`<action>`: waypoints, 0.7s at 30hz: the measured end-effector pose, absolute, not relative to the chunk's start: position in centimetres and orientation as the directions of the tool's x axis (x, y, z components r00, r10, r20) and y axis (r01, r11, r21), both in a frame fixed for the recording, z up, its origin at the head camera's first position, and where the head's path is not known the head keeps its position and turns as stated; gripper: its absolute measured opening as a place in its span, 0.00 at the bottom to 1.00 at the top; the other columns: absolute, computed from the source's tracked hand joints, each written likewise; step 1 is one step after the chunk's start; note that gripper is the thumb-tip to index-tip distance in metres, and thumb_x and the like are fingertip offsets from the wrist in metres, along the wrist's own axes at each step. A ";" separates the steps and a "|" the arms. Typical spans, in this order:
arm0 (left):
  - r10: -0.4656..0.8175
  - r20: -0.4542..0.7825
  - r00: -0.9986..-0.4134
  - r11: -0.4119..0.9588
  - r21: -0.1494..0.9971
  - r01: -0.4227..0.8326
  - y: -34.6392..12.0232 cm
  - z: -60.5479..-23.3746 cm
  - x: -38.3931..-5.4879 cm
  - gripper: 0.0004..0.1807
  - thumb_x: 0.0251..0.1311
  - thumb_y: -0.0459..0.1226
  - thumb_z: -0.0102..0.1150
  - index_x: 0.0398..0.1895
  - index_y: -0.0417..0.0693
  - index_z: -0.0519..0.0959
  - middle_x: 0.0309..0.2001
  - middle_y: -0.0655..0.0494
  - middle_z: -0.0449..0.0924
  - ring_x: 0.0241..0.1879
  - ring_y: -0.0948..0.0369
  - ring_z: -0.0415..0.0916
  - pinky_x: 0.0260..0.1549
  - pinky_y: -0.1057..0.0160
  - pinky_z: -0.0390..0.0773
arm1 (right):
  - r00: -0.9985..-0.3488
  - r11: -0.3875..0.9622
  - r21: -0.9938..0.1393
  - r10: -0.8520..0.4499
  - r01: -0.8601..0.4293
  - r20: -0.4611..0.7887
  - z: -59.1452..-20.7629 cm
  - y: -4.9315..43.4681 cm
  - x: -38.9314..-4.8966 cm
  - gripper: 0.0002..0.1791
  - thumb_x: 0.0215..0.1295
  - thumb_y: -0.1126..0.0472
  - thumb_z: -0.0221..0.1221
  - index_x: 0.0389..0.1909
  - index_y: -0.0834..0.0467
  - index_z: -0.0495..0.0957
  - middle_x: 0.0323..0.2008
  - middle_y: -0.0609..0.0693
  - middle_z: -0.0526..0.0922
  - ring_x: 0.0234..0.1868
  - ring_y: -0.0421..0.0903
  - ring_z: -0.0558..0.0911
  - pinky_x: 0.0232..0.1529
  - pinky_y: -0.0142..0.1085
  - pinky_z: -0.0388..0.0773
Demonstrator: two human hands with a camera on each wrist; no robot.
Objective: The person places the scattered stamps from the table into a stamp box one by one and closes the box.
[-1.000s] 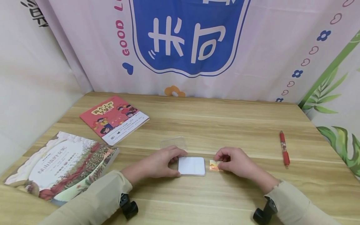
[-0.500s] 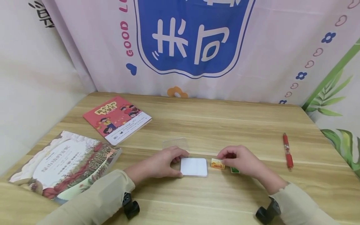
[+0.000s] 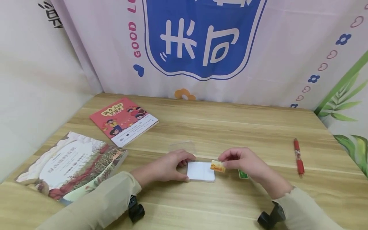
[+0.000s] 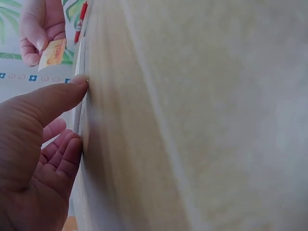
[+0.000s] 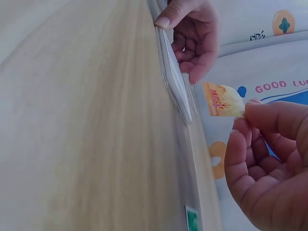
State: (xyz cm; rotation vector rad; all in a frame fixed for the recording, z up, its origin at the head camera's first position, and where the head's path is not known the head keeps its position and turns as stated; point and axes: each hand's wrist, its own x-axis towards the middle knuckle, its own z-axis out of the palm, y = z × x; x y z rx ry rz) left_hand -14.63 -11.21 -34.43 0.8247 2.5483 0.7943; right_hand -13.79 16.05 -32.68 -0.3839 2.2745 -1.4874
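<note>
My left hand [image 3: 169, 166] grips a small clear case with a white rectangular top [image 3: 201, 171] by its left end, thumb at the near corner and fingers at the far one. The case lies flat on the table. Between right thumb and forefinger, my right hand [image 3: 244, 163] pinches a small yellow-orange printed card [image 3: 217, 166]. In the head view this card overlaps the case's right edge; in the right wrist view it is held up, apart from the case. A small green card [image 3: 242, 174] lies on the table below my right hand, partly covered by it.
Behind the left hand lies a transparent lid-like piece [image 3: 184, 147]. A red pen [image 3: 298, 158] is at the right. Two books are on the left: a red one [image 3: 123, 119] farther back and a pale floral one [image 3: 72, 166] nearer. A printed curtain [image 3: 258, 86] hangs behind the table.
My right hand has lifted the yellow-orange card off the table and brought it left towards the case. The green card beneath has come into view. My left hand keeps its hold.
</note>
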 end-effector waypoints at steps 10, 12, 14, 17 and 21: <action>0.594 -0.149 -0.790 0.665 0.643 0.379 -11.4 -34.7 -14.4 0.30 0.48 0.43 0.69 0.57 0.51 0.72 0.44 0.62 0.70 0.43 0.64 0.67 0.45 0.64 0.71 | -0.850 0.311 -0.950 -0.496 0.017 -0.178 -33.5 13.9 -14.2 0.15 0.56 0.66 0.60 0.43 0.70 0.76 0.36 0.53 0.78 0.39 0.45 0.75 0.38 0.32 0.75; 0.594 -0.145 -0.791 0.661 0.649 0.377 -11.5 -34.7 -14.4 0.30 0.48 0.42 0.69 0.57 0.51 0.72 0.43 0.63 0.70 0.42 0.64 0.67 0.44 0.65 0.71 | -0.845 0.308 -0.951 -0.501 0.027 -0.187 -33.5 13.4 -14.2 0.15 0.56 0.66 0.60 0.43 0.70 0.76 0.36 0.53 0.78 0.39 0.45 0.75 0.39 0.33 0.75; 0.598 -0.139 -0.790 0.653 0.655 0.379 -11.6 -34.8 -14.5 0.30 0.48 0.42 0.69 0.57 0.51 0.72 0.43 0.63 0.70 0.42 0.64 0.67 0.44 0.65 0.70 | -0.842 0.308 -0.951 -0.504 0.034 -0.193 -33.6 13.0 -14.3 0.15 0.55 0.67 0.60 0.43 0.70 0.76 0.36 0.53 0.78 0.39 0.45 0.75 0.40 0.33 0.75; 0.603 -0.132 -0.787 0.644 0.662 0.382 -11.6 -34.8 -14.5 0.29 0.48 0.42 0.69 0.56 0.51 0.72 0.42 0.63 0.70 0.42 0.64 0.67 0.44 0.66 0.71 | -0.837 0.317 -0.948 -0.509 0.037 -0.202 -33.8 12.5 -14.5 0.14 0.55 0.67 0.60 0.42 0.69 0.77 0.36 0.53 0.78 0.40 0.45 0.75 0.41 0.34 0.74; 0.605 -0.123 -0.787 0.634 0.673 0.382 -11.7 -34.9 -14.4 0.30 0.48 0.41 0.69 0.56 0.50 0.72 0.43 0.62 0.70 0.42 0.65 0.68 0.44 0.66 0.71 | -0.841 0.336 -0.941 -0.500 0.031 -0.206 -34.2 11.9 -14.8 0.13 0.55 0.67 0.60 0.41 0.68 0.78 0.35 0.52 0.78 0.38 0.44 0.75 0.40 0.34 0.74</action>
